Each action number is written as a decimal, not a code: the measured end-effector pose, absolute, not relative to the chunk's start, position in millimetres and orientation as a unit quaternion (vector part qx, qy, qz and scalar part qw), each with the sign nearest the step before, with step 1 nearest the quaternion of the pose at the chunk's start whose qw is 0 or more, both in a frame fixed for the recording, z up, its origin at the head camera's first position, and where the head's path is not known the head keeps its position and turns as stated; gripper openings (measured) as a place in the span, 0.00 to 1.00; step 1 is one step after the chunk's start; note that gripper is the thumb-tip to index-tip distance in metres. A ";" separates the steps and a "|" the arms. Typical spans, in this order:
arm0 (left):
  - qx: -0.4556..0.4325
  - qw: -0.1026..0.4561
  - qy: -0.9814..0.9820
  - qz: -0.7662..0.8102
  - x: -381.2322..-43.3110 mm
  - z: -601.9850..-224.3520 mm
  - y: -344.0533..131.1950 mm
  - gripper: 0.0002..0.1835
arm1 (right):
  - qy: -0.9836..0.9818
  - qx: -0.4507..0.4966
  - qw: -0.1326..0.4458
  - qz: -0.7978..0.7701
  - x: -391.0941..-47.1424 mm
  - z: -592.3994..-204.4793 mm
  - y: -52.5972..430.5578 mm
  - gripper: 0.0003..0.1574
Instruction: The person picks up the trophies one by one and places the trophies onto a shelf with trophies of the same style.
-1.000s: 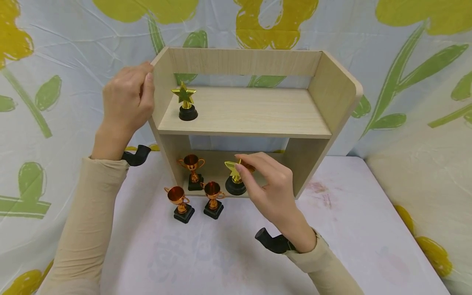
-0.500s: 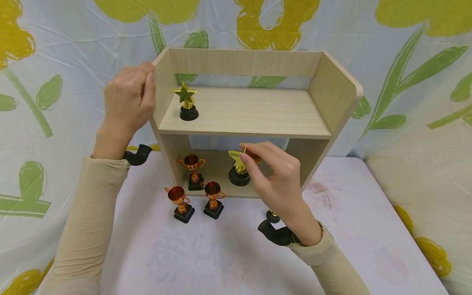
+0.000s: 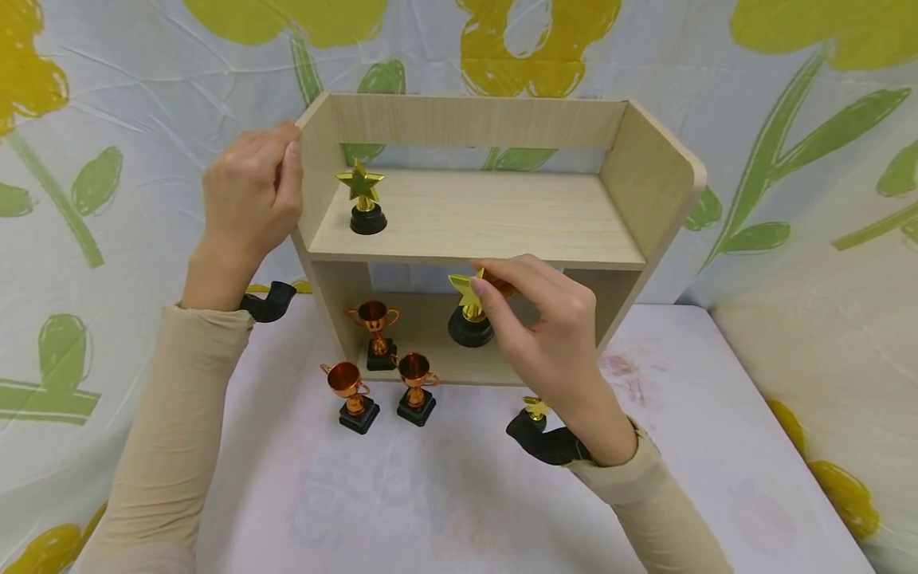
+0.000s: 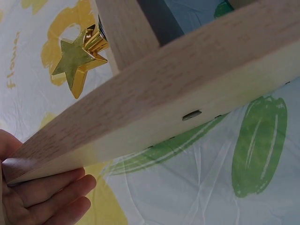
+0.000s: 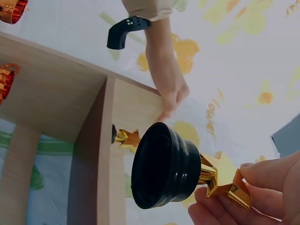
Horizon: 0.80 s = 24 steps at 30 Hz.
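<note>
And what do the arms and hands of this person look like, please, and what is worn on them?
The long beige fabric left sleeve and matching right sleeve are plain and wrinkled. A black, bent, tube-like left wrist piece and a similar right wrist piece stick out beside the cuffs. The bare left hand and bare right hand show no gloves or rings.
</note>
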<state>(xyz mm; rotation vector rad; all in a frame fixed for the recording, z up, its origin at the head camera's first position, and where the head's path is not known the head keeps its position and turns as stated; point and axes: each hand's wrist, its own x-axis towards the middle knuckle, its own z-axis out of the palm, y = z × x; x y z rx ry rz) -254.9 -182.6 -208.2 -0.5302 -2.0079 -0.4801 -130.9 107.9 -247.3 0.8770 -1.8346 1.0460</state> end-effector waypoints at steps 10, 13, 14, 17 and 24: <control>-0.217 0.486 -0.823 -0.199 -255.7 -207.6 -180.6 0.18 | -0.726 0.342 0.407 0.436 -130.4 -233.8 108.8 0.09; -0.217 0.485 -0.824 -0.198 -256.0 -207.8 -180.6 0.17 | -0.725 0.339 0.409 0.437 -130.7 -230.1 109.8 0.08; -0.218 0.485 -0.824 -0.197 -256.1 -207.8 -180.7 0.17 | -0.726 0.339 0.410 0.437 -130.9 -228.8 110.1 0.08; -0.217 0.484 -0.825 -0.197 -255.9 -207.7 -181.3 0.18 | -0.725 0.341 0.408 0.439 -131.2 -225.0 110.6 0.08; -0.218 0.480 -0.827 -0.195 -255.3 -207.4 -182.7 0.18 | -0.729 0.348 0.397 0.435 -133.2 -218.1 112.9 0.08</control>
